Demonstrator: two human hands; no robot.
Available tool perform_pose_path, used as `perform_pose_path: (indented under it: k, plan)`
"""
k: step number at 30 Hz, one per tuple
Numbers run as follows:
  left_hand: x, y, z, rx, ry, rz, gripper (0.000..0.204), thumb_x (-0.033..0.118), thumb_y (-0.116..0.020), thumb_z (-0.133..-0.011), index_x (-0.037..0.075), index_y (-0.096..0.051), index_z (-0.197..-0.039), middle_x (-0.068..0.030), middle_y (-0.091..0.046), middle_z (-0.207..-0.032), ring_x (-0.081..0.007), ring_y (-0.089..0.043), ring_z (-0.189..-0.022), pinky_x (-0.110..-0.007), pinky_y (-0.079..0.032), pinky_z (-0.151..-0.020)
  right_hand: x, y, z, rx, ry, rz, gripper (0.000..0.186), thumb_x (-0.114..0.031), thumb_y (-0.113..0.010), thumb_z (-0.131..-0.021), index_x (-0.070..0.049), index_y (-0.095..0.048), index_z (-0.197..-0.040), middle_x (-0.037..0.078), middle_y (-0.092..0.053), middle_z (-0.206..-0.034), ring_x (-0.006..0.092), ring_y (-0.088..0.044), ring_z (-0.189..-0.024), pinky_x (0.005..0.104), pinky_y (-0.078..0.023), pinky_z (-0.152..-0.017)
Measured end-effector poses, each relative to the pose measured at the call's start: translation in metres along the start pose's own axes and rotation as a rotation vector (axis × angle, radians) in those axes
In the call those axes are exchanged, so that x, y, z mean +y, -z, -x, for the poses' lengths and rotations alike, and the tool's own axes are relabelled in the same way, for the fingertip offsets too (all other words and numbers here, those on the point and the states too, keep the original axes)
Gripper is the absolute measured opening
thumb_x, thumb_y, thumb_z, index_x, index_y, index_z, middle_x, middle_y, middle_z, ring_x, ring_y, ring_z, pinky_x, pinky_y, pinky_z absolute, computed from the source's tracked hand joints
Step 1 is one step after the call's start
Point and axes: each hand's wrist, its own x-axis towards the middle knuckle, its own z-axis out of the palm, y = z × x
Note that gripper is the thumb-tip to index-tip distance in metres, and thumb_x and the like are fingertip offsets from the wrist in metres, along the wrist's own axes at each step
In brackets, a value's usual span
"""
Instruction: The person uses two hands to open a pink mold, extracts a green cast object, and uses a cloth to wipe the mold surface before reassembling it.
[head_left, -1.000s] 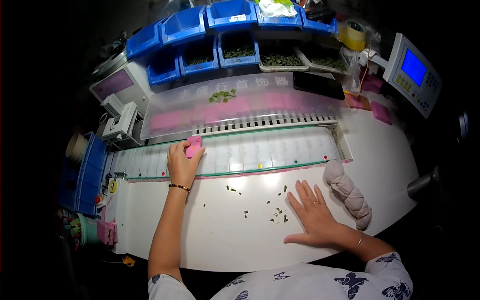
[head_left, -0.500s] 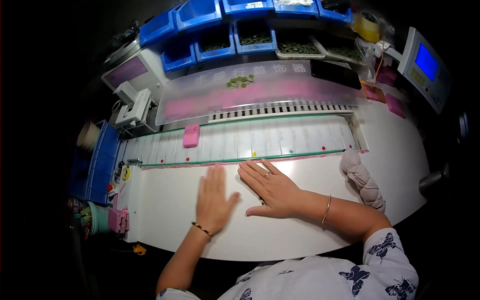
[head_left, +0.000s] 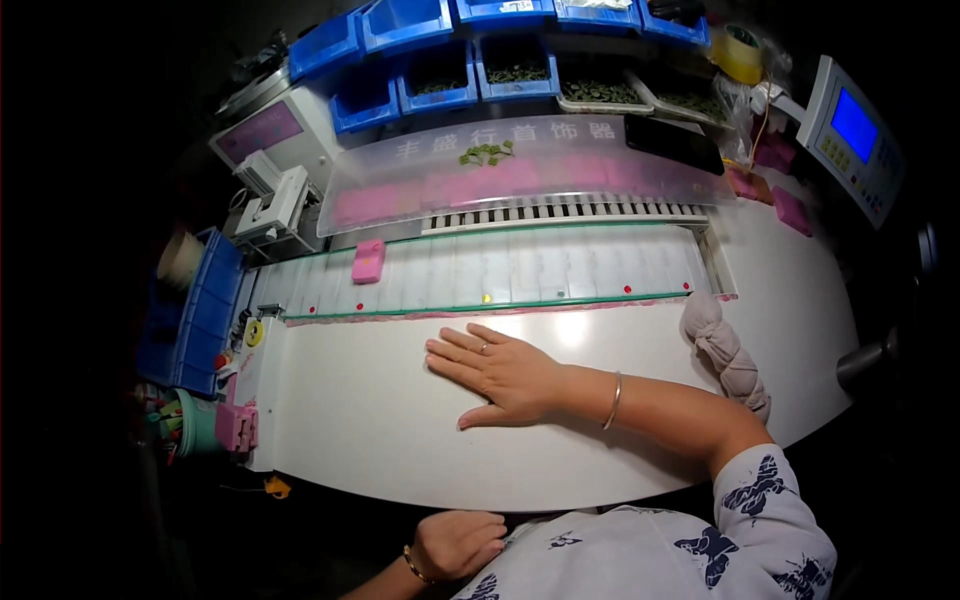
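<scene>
My right hand (head_left: 503,380) lies flat on the white tabletop (head_left: 350,420), fingers stretched out toward the left. Whatever is under its palm is hidden; nothing shows around it. Down at the front edge, close against my body, my left hand (head_left: 460,543) is curled closed. I cannot make out whether anything is inside its fingers. Beyond the right hand runs a conveyor of pale segments (head_left: 520,268) with green edges and small coloured dots. A pink block (head_left: 368,261) sits on it, left of centre.
Behind the conveyor is a frosted cover (head_left: 400,180) with green leaf-like pieces (head_left: 486,153) and a black phone (head_left: 675,145) on top. Blue bins (head_left: 438,90) stand at the back. A knotted cloth (head_left: 725,345) and a control screen (head_left: 855,125) are at the right.
My left hand has pulled back from the tabletop to the front edge and curled. My right hand has slid leftward, staying flat. The pink block and coloured dots have shifted left along the conveyor.
</scene>
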Motion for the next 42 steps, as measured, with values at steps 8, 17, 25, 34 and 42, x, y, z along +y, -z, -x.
perform_pose_path:
  k: [8, 17, 25, 34, 42]
  plan:
    - [-0.004, -0.012, 0.069, -0.084, 0.476, -0.323, 0.02, 0.018, -0.07, -0.082, 0.004, -0.068, -0.097, -0.0115, -0.068, -0.091, -0.0293, -0.063, -0.08, -0.039, -0.047, -0.072, -0.051, -0.041, -0.028, 0.038, 0.247, -0.142, 0.084, -0.059, -0.047, -0.09, 0.001, -0.029, -0.146, 0.017, -0.028, -0.154, 0.032, -0.02, -0.145, 0.0461, -0.013, -0.119]
    - [0.01, -0.011, 0.081, 0.046, 0.55, -0.128, 0.017, 0.007, -0.068, -0.083, 0.001, -0.07, -0.099, -0.0147, -0.07, -0.097, -0.0292, -0.068, -0.09, -0.035, -0.052, -0.081, -0.116, -0.082, -0.05, -0.001, 0.424, -0.199, 0.08, -0.061, -0.039, -0.093, -0.003, -0.032, -0.147, 0.012, -0.028, -0.156, 0.0289, -0.019, -0.146, 0.0463, -0.011, -0.119]
    - [0.007, -0.015, 0.098, 0.075, 0.581, -0.138, 0.013, 0.006, -0.072, -0.08, -0.001, -0.072, -0.091, -0.015, -0.071, -0.083, -0.0265, -0.07, -0.078, -0.033, -0.053, -0.071, -0.141, -0.093, -0.048, -0.042, 0.559, -0.237, 0.061, -0.052, -0.034, -0.097, -0.005, -0.061, -0.126, 0.005, -0.056, -0.135, 0.0294, -0.017, -0.146, 0.0514, -0.008, -0.118]
    - [0.003, 0.007, 0.063, -0.015, 0.46, -0.329, 0.025, 0.021, -0.068, -0.087, 0.003, -0.066, -0.104, -0.0226, -0.065, -0.09, -0.0421, -0.062, -0.081, -0.049, -0.047, -0.071, -0.139, -0.046, -0.039, -0.042, 0.415, -0.494, 0.083, -0.011, -0.052, -0.081, -0.007, -0.012, -0.154, 0.021, -0.062, -0.105, 0.0384, -0.058, -0.102, 0.0418, -0.044, -0.098]
    - [-0.019, 0.021, 0.002, -0.269, 0.088, -0.44, 0.024, 0.019, -0.067, -0.087, 0.001, -0.066, -0.104, -0.0205, -0.066, -0.095, -0.0379, -0.063, -0.088, -0.048, -0.048, -0.075, -0.148, 0.026, -0.003, 0.091, 0.169, -1.106, 0.054, -0.038, -0.047, -0.1, 0.0, -0.045, -0.138, 0.027, -0.061, -0.117, 0.0405, -0.058, -0.107, 0.0414, -0.046, -0.09]
